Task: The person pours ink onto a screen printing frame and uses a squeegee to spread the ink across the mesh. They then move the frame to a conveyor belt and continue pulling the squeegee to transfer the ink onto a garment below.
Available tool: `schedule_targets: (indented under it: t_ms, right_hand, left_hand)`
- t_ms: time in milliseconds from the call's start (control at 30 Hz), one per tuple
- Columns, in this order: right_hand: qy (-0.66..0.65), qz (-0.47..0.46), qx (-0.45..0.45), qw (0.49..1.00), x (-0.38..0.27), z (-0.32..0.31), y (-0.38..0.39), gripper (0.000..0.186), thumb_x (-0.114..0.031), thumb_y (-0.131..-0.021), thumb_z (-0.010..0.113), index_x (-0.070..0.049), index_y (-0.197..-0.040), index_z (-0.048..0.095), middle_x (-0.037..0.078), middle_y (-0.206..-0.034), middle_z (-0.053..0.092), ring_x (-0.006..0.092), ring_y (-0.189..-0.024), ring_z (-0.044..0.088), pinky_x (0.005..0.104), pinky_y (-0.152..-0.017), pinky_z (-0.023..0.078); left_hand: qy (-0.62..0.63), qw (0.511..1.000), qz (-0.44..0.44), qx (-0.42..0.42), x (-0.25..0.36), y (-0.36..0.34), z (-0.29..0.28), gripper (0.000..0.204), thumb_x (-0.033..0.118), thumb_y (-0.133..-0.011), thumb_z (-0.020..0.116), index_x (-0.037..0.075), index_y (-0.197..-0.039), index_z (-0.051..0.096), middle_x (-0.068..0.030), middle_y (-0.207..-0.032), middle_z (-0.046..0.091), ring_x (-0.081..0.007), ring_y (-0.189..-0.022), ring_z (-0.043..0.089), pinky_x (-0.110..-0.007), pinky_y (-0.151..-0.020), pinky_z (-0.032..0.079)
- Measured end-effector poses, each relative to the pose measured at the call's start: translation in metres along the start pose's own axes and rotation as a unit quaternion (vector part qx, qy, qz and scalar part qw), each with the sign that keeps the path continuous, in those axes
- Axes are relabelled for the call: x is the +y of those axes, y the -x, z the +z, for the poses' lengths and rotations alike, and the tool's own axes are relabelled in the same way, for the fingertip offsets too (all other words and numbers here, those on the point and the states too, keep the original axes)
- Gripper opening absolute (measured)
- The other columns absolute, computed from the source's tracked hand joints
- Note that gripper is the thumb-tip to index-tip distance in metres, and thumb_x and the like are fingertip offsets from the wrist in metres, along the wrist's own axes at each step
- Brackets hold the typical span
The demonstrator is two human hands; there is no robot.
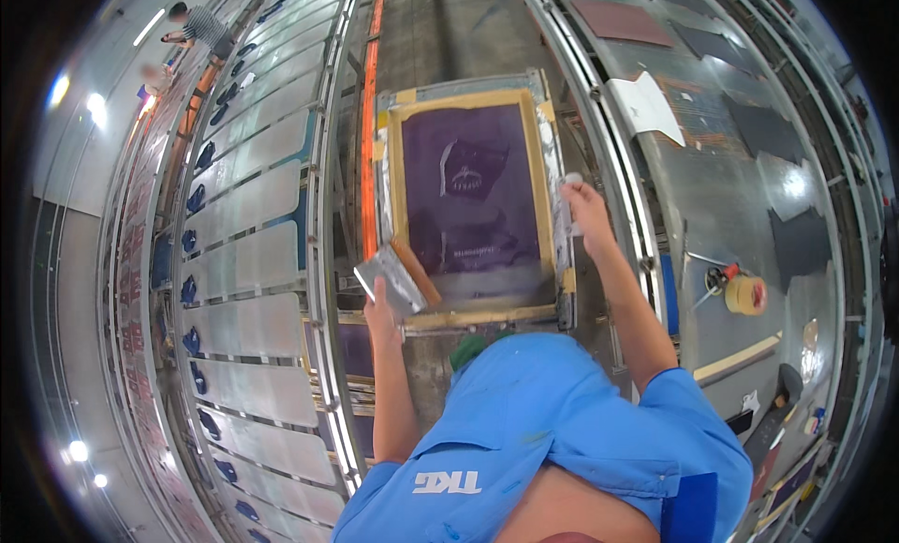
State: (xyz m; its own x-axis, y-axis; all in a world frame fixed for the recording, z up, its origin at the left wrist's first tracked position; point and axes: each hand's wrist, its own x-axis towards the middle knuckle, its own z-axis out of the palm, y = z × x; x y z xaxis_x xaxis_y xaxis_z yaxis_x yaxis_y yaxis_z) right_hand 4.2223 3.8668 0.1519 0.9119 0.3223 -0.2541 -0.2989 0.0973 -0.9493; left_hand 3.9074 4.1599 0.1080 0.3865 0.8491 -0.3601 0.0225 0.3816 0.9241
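My left hand (380, 316) is closed on a squeegee (397, 279) with a silvery holder and a brown blade, tilted over the near left corner of a screen-printing frame (546, 136). Yellowish tape borders the frame's dark purple mesh (468, 131), which carries a pale design and dark patches. At the frame's right edge, my right hand (586, 213) has its fingers curled around the rim. A small whitish piece (571, 179) shows by its fingertips; what it is I cannot make out.
Metal rails flank the frame. On the left runs a long row of pale printing boards (248, 262). The right-hand table (693, 206) bears dark fabric pieces (801, 248), a tape roll (745, 296) and scissors (719, 277). A person (201, 30) stands far left.
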Motion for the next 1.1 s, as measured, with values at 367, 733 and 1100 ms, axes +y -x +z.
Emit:
schedule_targets:
  t_ms: [367, 733, 1100]
  right_hand:
    - [0.058, 0.021, 0.055, 0.997, -0.067, 0.055, -0.208, 0.021, -0.022, -0.095, 0.066, -0.005, -0.107, 0.066, 0.0, -0.092, 0.064, 0.0079, -0.085, 0.055, 0.0246, -0.076, 0.043]
    - [0.043, -0.046, 0.128, 0.99, -0.079, 0.051, -0.487, 0.032, -0.02, -0.091, 0.068, -0.01, -0.12, 0.06, 0.007, -0.096, 0.065, 0.0157, -0.092, 0.058, 0.0309, -0.086, 0.044]
    - [0.031, -0.036, 0.271, 0.961, -0.281, -0.075, -0.579, 0.049, -0.025, -0.091, 0.071, -0.005, -0.131, 0.053, 0.01, -0.102, 0.062, 0.017, -0.088, 0.06, 0.0339, -0.078, 0.05]
  left_hand:
    - [-0.028, 0.996, -0.064, -0.046, 0.093, -0.188, 0.167, 0.071, 0.043, -0.097, 0.065, -0.008, -0.143, 0.046, -0.0065, -0.147, 0.052, -0.0069, -0.111, 0.055, -0.02, -0.094, 0.041]
    - [-0.051, 0.991, -0.081, -0.095, 0.042, -0.407, 0.394, 0.065, 0.046, -0.097, 0.062, -0.005, -0.136, 0.051, -0.0124, -0.135, 0.058, -0.0276, -0.122, 0.058, -0.042, -0.105, 0.046]
    - [-0.078, 0.944, -0.03, -0.318, 0.157, -0.518, 0.746, 0.067, 0.046, -0.098, 0.06, -0.002, -0.144, 0.045, -0.0111, -0.145, 0.05, -0.0284, -0.129, 0.052, -0.043, -0.109, 0.042]
